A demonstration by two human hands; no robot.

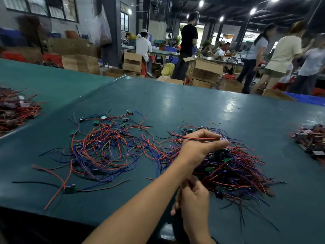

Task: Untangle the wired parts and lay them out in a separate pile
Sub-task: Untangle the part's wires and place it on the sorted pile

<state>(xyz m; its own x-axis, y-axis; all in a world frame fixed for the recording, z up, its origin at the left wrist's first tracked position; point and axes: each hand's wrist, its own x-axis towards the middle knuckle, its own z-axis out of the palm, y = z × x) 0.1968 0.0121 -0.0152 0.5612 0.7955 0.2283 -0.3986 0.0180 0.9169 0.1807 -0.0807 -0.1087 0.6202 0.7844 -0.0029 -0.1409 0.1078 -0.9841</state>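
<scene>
A teal-covered table (175, 99) fills the lower view. Beyond its far edge stand cardboard boxes (205, 71) and several people, all blurred.

On the right half of the table lies the dense tangle (233, 169) of red, blue and dark wired parts, with small green boards buried in it. To its left, joined to it by a few stray leads, lies the looser pile (105, 143), where wires loop widely and small green boards sit around the edges. 2 more heaps sit well apart, a reddish heap (15, 110) at the far left edge and a darker heap (313, 140) at the far right.

The left hand (198, 147) is raised over the dense tangle. Its thumb and forefinger pinch 1 wired part (193, 138) at its tip, and the red lead runs back along the finger. The right hand (195, 198) is nearer the body at the tangle's near edge, fingers curled. Whether it grips any wire cannot be made out.

A single board (70, 188) with trailing leads lies near the front left.
</scene>
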